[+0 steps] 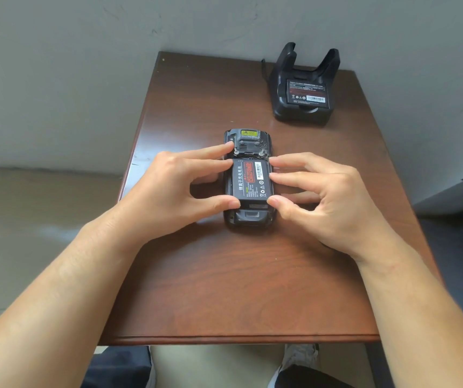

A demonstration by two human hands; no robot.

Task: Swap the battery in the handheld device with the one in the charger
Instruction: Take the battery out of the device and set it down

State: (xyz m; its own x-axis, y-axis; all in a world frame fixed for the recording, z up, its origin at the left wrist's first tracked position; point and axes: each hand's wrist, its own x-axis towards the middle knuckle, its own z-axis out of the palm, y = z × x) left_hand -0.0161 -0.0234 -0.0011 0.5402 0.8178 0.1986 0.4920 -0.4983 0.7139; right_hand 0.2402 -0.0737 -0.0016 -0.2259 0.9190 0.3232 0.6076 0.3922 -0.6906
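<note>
The black handheld device lies face down at the middle of the brown table, its back cover off. A black battery with a red label sits in its open bay. My left hand touches the battery's left edge with fingertips and thumb. My right hand does the same on the right edge. Both pinch the battery from the sides. At the far right stands the black charger cradle, holding a second black battery with a white barcode label.
A cable runs from the charger's left side toward the grey wall. The table's near edge is close to my legs and shoes. Floor lies to the left, and a dark object at the right edge.
</note>
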